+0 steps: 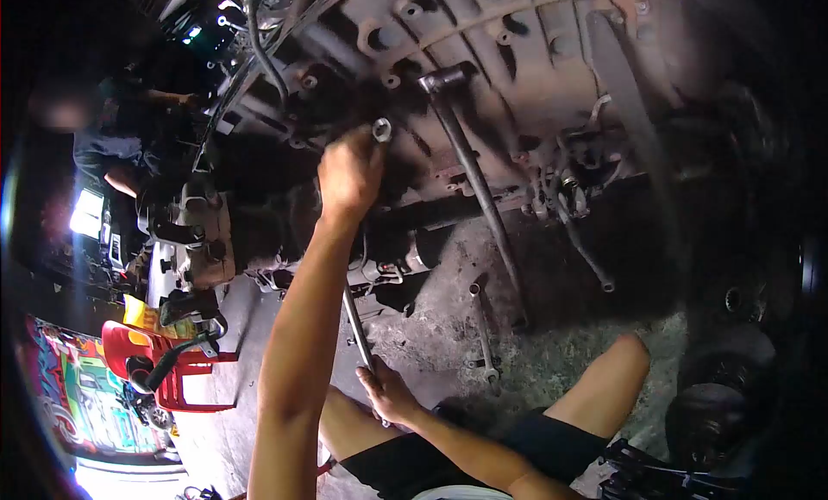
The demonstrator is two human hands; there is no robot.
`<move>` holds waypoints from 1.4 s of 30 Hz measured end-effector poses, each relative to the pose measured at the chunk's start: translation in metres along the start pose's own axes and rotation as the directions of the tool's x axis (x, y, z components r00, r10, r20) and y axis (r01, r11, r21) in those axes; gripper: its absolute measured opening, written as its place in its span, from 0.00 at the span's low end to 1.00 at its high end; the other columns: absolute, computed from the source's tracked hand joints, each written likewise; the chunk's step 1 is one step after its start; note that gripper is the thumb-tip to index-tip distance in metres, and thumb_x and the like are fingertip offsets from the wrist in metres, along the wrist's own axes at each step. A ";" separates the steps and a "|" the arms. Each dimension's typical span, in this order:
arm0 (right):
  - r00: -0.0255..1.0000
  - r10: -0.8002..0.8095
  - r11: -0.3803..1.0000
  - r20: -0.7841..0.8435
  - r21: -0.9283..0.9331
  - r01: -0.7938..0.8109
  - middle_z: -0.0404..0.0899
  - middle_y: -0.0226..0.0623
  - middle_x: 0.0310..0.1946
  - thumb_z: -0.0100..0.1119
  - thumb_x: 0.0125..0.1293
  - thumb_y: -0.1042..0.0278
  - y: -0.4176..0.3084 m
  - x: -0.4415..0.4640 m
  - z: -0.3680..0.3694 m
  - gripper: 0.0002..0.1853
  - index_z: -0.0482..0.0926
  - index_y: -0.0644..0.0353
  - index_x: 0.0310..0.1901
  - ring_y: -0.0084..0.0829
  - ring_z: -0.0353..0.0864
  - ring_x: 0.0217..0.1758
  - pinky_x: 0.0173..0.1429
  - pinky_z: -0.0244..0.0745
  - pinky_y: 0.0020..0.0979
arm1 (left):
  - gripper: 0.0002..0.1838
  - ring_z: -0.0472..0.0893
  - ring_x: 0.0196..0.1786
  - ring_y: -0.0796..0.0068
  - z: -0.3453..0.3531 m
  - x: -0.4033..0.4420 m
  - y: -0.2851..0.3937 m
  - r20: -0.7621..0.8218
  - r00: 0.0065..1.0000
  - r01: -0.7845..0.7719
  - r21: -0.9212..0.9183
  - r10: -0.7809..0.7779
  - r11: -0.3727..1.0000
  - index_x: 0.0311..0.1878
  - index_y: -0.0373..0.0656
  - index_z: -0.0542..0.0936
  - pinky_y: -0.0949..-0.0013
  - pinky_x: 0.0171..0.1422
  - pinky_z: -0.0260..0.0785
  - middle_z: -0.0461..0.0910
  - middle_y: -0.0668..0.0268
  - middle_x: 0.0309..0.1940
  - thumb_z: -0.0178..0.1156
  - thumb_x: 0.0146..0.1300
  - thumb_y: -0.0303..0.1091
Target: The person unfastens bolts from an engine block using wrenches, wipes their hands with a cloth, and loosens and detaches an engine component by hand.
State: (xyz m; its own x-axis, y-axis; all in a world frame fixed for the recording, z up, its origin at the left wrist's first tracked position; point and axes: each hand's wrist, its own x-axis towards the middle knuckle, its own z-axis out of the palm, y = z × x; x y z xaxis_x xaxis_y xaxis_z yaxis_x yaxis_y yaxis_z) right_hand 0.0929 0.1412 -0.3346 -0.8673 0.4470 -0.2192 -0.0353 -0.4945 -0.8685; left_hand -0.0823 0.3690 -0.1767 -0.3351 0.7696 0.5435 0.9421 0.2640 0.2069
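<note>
My left hand (349,174) is raised near the underside of a large, dirty metal housing (517,95). Its fingers are closed around a tool whose bright ring end (381,129) sticks out above the fist. Lower down, my right hand (390,394) grips a long shiny metal bar (355,323); the bar's upper part is hidden behind my left forearm. To the right of my left hand, a long dark bar with a socket head (474,168) slants from the housing down towards the floor.
A wrench (483,332) lies on the stained concrete floor (552,362) before my bent knees. Hoses and fittings (565,190) hang at the right. At the left are a mechanical assembly (203,233), a red chair (185,379) and another person (116,138) further off.
</note>
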 end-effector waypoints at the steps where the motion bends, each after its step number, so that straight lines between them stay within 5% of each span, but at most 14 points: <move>1: 0.998 -0.058 0.997 -0.016 -0.059 0.057 0.67 0.30 0.16 0.50 0.75 0.56 0.006 0.004 -0.006 0.13 0.67 0.57 0.44 0.23 0.66 0.14 0.19 0.64 0.31 | 0.11 0.79 0.42 0.44 0.002 -0.005 0.003 0.098 0.995 -0.005 0.026 0.002 1.000 0.38 0.39 0.82 0.55 0.45 0.72 0.81 0.51 0.36 0.62 0.60 0.38; 5: 0.986 -0.161 0.977 -0.050 -0.146 0.153 0.70 0.36 0.18 0.52 0.73 0.57 0.007 0.000 -0.033 0.14 0.71 0.61 0.43 0.29 0.68 0.20 0.27 0.64 0.35 | 0.22 0.74 0.27 0.76 -0.014 0.002 0.014 -0.024 0.996 0.067 -0.446 -0.087 0.893 0.30 0.34 0.79 0.64 0.34 0.70 0.77 0.68 0.21 0.58 0.68 0.48; 7: 0.974 -0.219 0.966 -0.056 -0.152 0.208 0.74 0.44 0.20 0.51 0.73 0.56 0.008 -0.005 -0.043 0.15 0.70 0.62 0.44 0.39 0.75 0.21 0.28 0.66 0.40 | 0.27 0.71 0.27 0.78 -0.060 0.021 0.010 0.317 0.947 0.270 -0.705 -0.050 0.656 0.25 0.39 0.76 0.70 0.32 0.65 0.74 0.72 0.21 0.49 0.72 0.53; 10: 0.970 -0.230 0.962 -0.073 -0.170 0.215 0.72 0.39 0.19 0.52 0.73 0.58 0.008 -0.017 -0.061 0.13 0.71 0.61 0.43 0.33 0.71 0.21 0.28 0.66 0.38 | 0.21 0.68 0.32 0.82 -0.066 0.026 0.034 0.175 0.955 0.287 -0.747 -0.239 0.600 0.39 0.41 0.76 0.74 0.38 0.62 0.71 0.72 0.29 0.41 0.75 0.48; 13: 0.953 -0.268 0.958 -0.143 -0.148 0.247 0.69 0.35 0.19 0.53 0.73 0.58 0.005 -0.022 -0.075 0.13 0.71 0.60 0.40 0.31 0.69 0.20 0.28 0.66 0.37 | 0.18 0.68 0.32 0.81 -0.061 0.037 -0.008 0.200 0.979 0.191 -0.864 -0.031 0.465 0.41 0.38 0.76 0.75 0.37 0.63 0.71 0.71 0.30 0.42 0.73 0.43; 14: 0.951 -0.270 0.954 -0.148 -0.176 0.243 0.68 0.35 0.18 0.53 0.73 0.58 0.005 -0.024 -0.081 0.13 0.71 0.60 0.40 0.32 0.69 0.20 0.28 0.66 0.37 | 0.16 0.66 0.28 0.81 -0.052 0.032 -0.007 0.087 0.988 0.144 -0.802 -0.125 0.580 0.35 0.40 0.74 0.75 0.33 0.61 0.68 0.73 0.25 0.43 0.70 0.42; 17: 0.929 -0.337 0.914 -0.153 -0.289 0.284 0.69 0.38 0.16 0.54 0.72 0.58 0.005 -0.021 -0.100 0.13 0.72 0.61 0.40 0.35 0.70 0.18 0.26 0.65 0.37 | 0.16 0.61 0.23 0.80 -0.057 0.042 -0.007 0.208 0.973 0.172 -0.943 0.099 0.285 0.28 0.44 0.69 0.75 0.29 0.55 0.62 0.74 0.20 0.43 0.66 0.44; 21: 0.880 -0.447 0.809 -0.159 -0.491 0.322 0.74 0.43 0.17 0.55 0.70 0.59 0.006 -0.019 -0.117 0.14 0.73 0.63 0.38 0.43 0.76 0.20 0.26 0.66 0.40 | 0.17 0.67 0.22 0.76 -0.067 0.041 -0.014 -0.063 0.997 -0.036 -0.879 -0.042 0.476 0.30 0.40 0.73 0.71 0.31 0.65 0.66 0.70 0.20 0.50 0.68 0.45; 23: 0.945 -0.283 0.853 -0.162 -0.494 0.170 0.75 0.46 0.19 0.55 0.70 0.59 0.011 -0.018 -0.127 0.13 0.73 0.63 0.38 0.48 0.78 0.23 0.28 0.68 0.41 | 0.18 0.65 0.20 0.76 -0.076 0.044 -0.021 -0.118 0.993 -0.086 -0.849 -0.029 0.521 0.30 0.41 0.73 0.71 0.28 0.63 0.63 0.71 0.17 0.52 0.69 0.46; 26: 0.908 -0.331 0.854 -0.256 -0.491 0.173 0.77 0.51 0.23 0.56 0.69 0.59 0.041 -0.009 -0.134 0.13 0.73 0.63 0.39 0.52 0.79 0.29 0.32 0.70 0.45 | 0.22 0.64 0.19 0.77 -0.123 0.021 0.045 0.123 0.991 0.126 -0.991 -0.055 0.053 0.24 0.42 0.71 0.70 0.25 0.56 0.62 0.71 0.15 0.51 0.69 0.48; 33: 0.846 -0.423 0.707 -0.325 -0.702 0.084 0.80 0.48 0.25 0.59 0.65 0.57 0.151 0.007 -0.172 0.15 0.80 0.63 0.38 0.51 0.80 0.29 0.33 0.71 0.44 | 0.27 0.63 0.20 0.72 -0.123 -0.089 0.056 0.227 0.973 0.230 -0.914 -0.048 0.335 0.17 0.41 0.67 0.65 0.28 0.57 0.62 0.67 0.12 0.51 0.67 0.52; 35: 0.849 -0.329 0.742 -0.414 -0.669 -0.039 0.80 0.48 0.23 0.62 0.61 0.54 0.189 0.003 -0.180 0.17 0.81 0.64 0.34 0.51 0.78 0.27 0.35 0.71 0.47 | 0.25 0.67 0.22 0.77 -0.097 -0.137 0.030 0.322 0.942 0.333 -0.932 -0.093 0.144 0.18 0.41 0.69 0.70 0.27 0.59 0.68 0.69 0.17 0.55 0.67 0.47; 39: 0.839 -0.147 0.634 -0.524 -0.700 -0.327 0.81 0.51 0.28 0.62 0.60 0.54 0.204 -0.017 -0.193 0.17 0.81 0.63 0.38 0.52 0.80 0.33 0.39 0.73 0.48 | 0.20 0.68 0.25 0.80 -0.074 -0.202 0.001 0.401 0.880 0.456 -0.862 -0.254 0.220 0.27 0.43 0.73 0.72 0.29 0.59 0.70 0.70 0.22 0.51 0.70 0.49; 42: 0.823 -0.105 0.600 -0.558 -0.696 -0.395 0.82 0.51 0.35 0.61 0.60 0.54 0.196 -0.023 -0.204 0.19 0.81 0.64 0.41 0.52 0.80 0.41 0.44 0.73 0.47 | 0.27 0.58 0.18 0.79 -0.060 -0.229 -0.028 0.441 0.750 0.358 -0.898 -0.493 -0.257 0.33 0.47 0.69 0.72 0.26 0.52 0.59 0.73 0.16 0.42 0.71 0.63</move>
State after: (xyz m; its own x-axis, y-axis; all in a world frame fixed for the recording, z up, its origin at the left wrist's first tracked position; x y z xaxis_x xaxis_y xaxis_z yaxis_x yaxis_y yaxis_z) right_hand 0.2070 0.1861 -0.5910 -0.4335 0.8359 -0.3368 0.6666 0.0459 -0.7440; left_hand -0.0332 0.1508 -0.2582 -0.7091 0.7032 -0.0527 -0.3760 -0.3138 0.8719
